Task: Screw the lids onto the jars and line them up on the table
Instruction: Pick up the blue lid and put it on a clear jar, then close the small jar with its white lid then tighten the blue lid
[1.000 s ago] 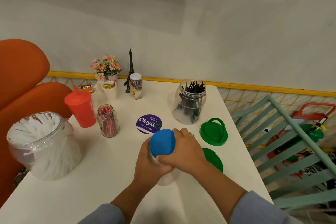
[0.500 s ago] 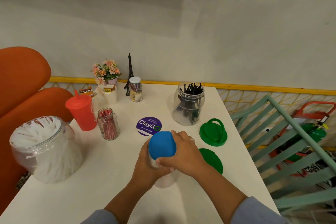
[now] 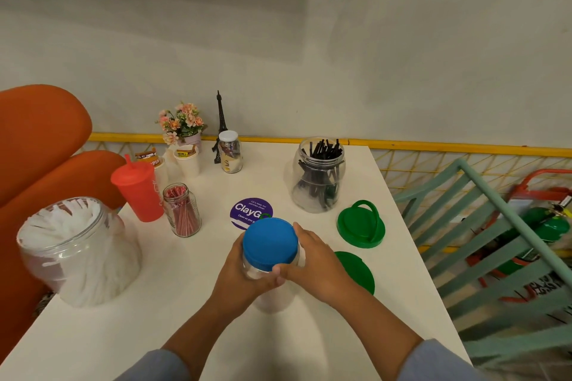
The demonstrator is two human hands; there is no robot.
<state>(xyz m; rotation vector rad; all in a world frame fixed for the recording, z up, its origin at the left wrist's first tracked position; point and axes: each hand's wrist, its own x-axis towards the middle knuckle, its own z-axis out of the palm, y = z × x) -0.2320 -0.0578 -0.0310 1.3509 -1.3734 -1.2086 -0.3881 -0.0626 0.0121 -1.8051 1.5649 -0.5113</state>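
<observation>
White tabletop (image 3: 130,331) runs out ahead of me to a grey wall. Nearest me, my left hand (image 3: 238,275) wraps the clear jar (image 3: 272,297) just under its neck, fingers curled tight against the plastic. My right hand (image 3: 312,266) is clamped on the blue lid (image 3: 268,244), which sits on top of the jar, thumb and fingers pressing its ribbed rim. Whether the lid is fully screwed down I cannot tell. Partly hidden behind my right hand lies a flat green lid (image 3: 359,272). A little farther right, another green lid with a handle (image 3: 361,224) rests on the table. At the near left stands an open big jar of white sticks (image 3: 74,254). Beyond my hands is a round purple sticker (image 3: 249,212), with a small open glass jar of red sticks (image 3: 182,210) and a red cup (image 3: 139,192) to its left. Farther right, an open jar of black sticks (image 3: 320,176) stands upright. Near the wall, a small white-capped jar (image 3: 230,151) stands beside a tower figurine (image 3: 220,124).
</observation>
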